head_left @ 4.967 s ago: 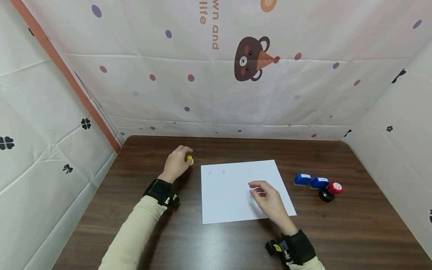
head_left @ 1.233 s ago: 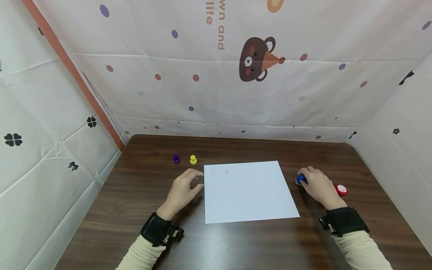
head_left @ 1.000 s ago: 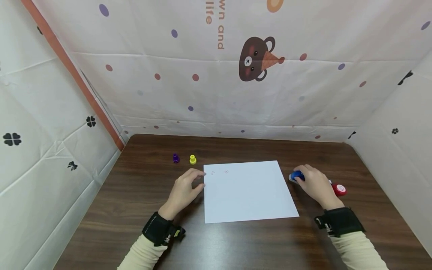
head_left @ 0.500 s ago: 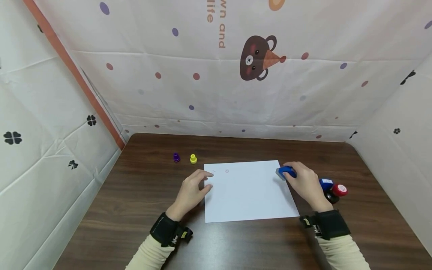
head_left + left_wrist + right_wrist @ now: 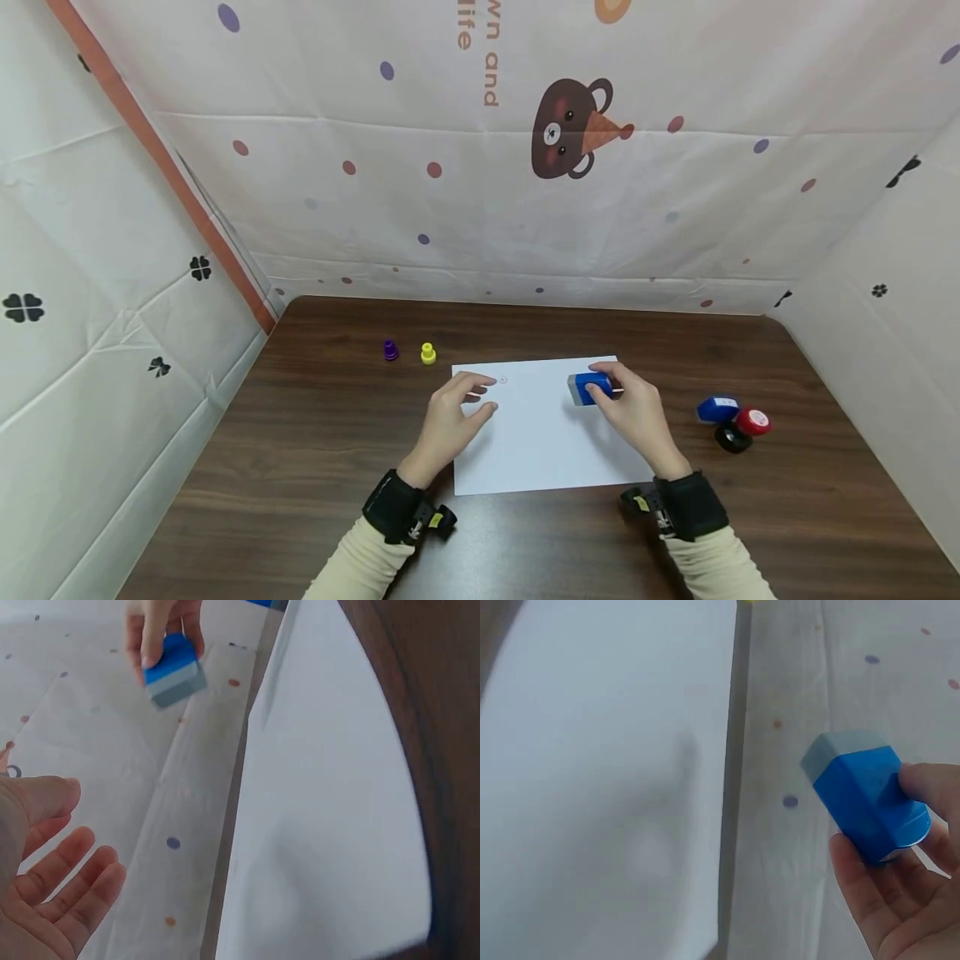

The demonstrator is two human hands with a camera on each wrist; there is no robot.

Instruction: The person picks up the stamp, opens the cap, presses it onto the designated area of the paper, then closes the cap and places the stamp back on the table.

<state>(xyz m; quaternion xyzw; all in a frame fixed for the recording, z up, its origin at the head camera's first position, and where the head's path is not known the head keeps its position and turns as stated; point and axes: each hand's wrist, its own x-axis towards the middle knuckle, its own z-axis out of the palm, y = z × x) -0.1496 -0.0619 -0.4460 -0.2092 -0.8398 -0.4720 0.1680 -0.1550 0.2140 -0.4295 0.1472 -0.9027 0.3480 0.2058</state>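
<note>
My right hand (image 5: pixel 637 412) holds a blue stamp (image 5: pixel 592 388) between thumb and fingers, above the right part of a white sheet of paper (image 5: pixel 525 450). In the right wrist view the blue stamp (image 5: pixel 874 799) lies tilted, its translucent grey cap (image 5: pixel 844 750) pointing away from the palm. Over the paper's left side hovers my left hand (image 5: pixel 448 421), fingers loosely bent with nothing between them. The left wrist view has its thumb and fingers (image 5: pixel 75 892) spread apart, the blue stamp farther off. A small round print (image 5: pixel 503 380) marks the paper near its top edge.
Left of the paper's top corner stand a small purple stamp (image 5: pixel 391 350) and a yellow one (image 5: pixel 428 354). To the right, a second blue stamp (image 5: pixel 717 408) sits beside a round stamp with a red top (image 5: pixel 752 422) and a black round piece (image 5: pixel 732 438). Patterned cloth (image 5: pixel 480 208) rises behind the table.
My left hand let go of the yellow stamp and moved right over the paper. My right hand picked up a blue stamp at the right and carried it left above the sheet.
</note>
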